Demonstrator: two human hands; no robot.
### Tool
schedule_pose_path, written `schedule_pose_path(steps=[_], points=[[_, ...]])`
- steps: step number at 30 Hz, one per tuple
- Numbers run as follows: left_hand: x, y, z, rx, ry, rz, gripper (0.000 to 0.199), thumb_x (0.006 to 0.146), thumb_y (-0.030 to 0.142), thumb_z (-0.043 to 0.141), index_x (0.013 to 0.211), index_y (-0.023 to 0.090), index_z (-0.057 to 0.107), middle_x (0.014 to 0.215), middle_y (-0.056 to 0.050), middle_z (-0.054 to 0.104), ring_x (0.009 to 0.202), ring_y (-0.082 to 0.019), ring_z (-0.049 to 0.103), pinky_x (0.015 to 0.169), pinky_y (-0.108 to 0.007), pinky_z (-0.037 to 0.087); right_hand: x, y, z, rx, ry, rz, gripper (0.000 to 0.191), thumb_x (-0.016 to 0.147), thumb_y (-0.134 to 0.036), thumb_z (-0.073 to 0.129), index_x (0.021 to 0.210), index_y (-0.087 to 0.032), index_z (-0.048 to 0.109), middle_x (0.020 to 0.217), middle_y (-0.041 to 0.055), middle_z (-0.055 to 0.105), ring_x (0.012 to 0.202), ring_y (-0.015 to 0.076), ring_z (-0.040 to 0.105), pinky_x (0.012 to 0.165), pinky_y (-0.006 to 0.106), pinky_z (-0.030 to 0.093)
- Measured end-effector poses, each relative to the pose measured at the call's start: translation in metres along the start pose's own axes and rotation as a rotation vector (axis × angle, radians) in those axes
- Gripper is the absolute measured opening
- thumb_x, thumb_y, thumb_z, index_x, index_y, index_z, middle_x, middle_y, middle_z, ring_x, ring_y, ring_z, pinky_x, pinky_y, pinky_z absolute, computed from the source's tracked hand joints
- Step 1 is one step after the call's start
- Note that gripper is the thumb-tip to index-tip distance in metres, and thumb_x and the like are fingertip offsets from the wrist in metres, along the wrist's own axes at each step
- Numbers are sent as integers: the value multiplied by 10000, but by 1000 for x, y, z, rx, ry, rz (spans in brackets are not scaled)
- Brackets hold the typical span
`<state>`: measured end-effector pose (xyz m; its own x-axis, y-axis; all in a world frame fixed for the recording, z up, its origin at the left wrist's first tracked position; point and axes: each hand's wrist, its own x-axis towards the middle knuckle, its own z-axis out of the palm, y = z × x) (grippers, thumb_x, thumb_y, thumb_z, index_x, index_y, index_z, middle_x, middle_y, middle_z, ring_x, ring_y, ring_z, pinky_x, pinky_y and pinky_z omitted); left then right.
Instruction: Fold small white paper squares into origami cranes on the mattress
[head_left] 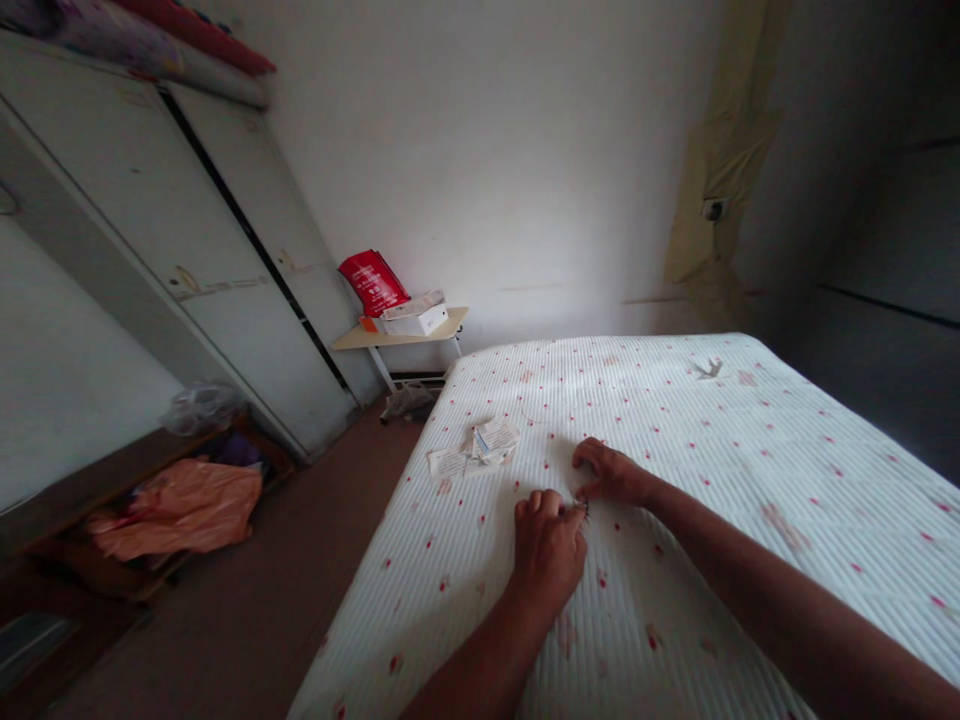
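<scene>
My left hand [551, 540] rests on the bed with its fingers curled. A small thing with a dark end [584, 508] shows at its fingertips, too small to name. Just beyond it, my right hand [609, 472] is arched over the bed. Its thumb lies close to the small thing, and a gap shows between the thumb and the bent fingers. Several pieces of printed paper [495, 440] lie overlapping to the left of my hands. Under everything is a white ribbed bed cover [675, 450] with small red marks.
A crumpled white scrap [709, 369] lies near the bed's far right. Beyond the far left corner, a small table [409, 341] carries a red bag [373, 283] and a white box [420, 318]. A wardrobe [217, 230] and an orange plastic bag [184, 508] are on the left.
</scene>
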<state>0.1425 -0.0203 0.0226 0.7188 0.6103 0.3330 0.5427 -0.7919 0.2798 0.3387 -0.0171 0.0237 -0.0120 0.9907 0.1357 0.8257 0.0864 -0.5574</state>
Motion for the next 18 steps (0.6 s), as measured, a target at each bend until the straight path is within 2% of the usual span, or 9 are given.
schedule_pose_path(steps=[6,9,11,13,16,18], points=[[0,2,0,11,-1,-10,290,794,169,526,1033,286,644,872,-40,554,900,-201,453,782,-352,336,7,4,3,37,76,47,276,549,-209,755,755,-179,574,854,23,526,770,154,521,719,267,418],[0,2,0,9,7,-18,287,799,173,523,1032,288,646,861,-40,554,900,-199,456,788,-352,334,11,7,4,68,163,96,212,549,-202,730,684,-176,568,800,18,540,722,148,518,686,260,411],[-1,1,1,0,16,-23,295,800,163,516,1029,291,650,849,-42,556,898,-201,461,783,-352,336,10,9,5,94,242,150,133,607,-226,671,658,-176,558,741,13,548,671,143,512,645,257,406],[-1,-1,2,-20,27,-25,316,783,142,522,1024,298,653,847,-39,562,887,-200,469,782,-353,342,5,11,6,126,323,216,118,725,-282,544,674,-175,551,657,6,541,606,138,502,588,255,398],[0,-5,5,-79,45,-24,348,745,117,541,1016,304,657,861,-32,576,885,-197,486,791,-355,355,-14,12,7,198,380,268,244,829,-340,378,763,-176,545,594,-12,518,517,125,471,517,247,389],[2,-9,7,-136,59,-39,356,735,107,540,1014,293,660,857,-29,588,879,-195,500,790,-350,370,-31,9,7,350,317,186,166,783,-324,475,771,-176,549,674,2,561,591,132,517,562,245,415]])
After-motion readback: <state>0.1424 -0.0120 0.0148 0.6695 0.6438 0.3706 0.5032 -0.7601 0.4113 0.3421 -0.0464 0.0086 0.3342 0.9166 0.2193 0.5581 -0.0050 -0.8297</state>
